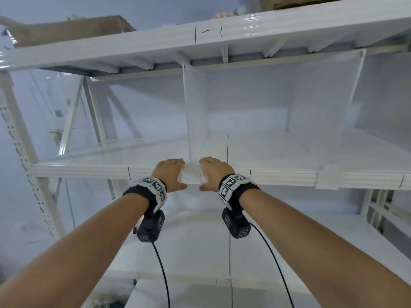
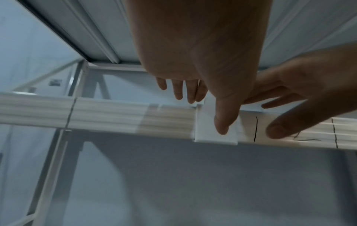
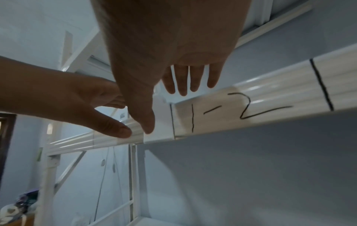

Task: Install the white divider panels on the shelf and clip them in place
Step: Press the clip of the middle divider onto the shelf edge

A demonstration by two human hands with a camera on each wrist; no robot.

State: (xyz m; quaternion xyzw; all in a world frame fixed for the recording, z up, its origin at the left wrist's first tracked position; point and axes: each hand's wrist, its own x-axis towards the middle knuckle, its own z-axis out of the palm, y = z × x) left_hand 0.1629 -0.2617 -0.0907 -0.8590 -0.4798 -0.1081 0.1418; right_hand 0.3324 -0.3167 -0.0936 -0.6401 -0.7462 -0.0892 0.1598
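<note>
1. Both forearms reach up from the bottom of the head view, each with a black wrist band carrying a coded marker block and a trailing cable.
2. Left hand [image 1: 170, 173]: fingers straight and close together over the top of the shelf edge, thumb stretched down the front face. In the left wrist view the thumb tip lies on the white clip [image 2: 216, 131]. No curl, no pinch.
3. Right hand [image 1: 214, 172]: same pose mirrored, fingers straight with slight gaps, thumb down beside the clip's right edge. Whether it touches the clip, cannot tell.
4. Clip sits on the front lip of the middle shelf [image 1: 89, 172], between the two hands, directly below the front edge of the near divider panel [image 1: 196, 107].
5. That panel stands upright between the middle shelf and the shelf above.
6. Second divider panel [image 1: 322, 103] stands upright further right, with its own clip [image 1: 328, 176] on the lip.
7. Black marker lines on the lip; "1-2" [image 3: 245, 107] is written just right of the clip.
8. Cardboard box [image 1: 71, 30] on the top shelf, left side.
</note>
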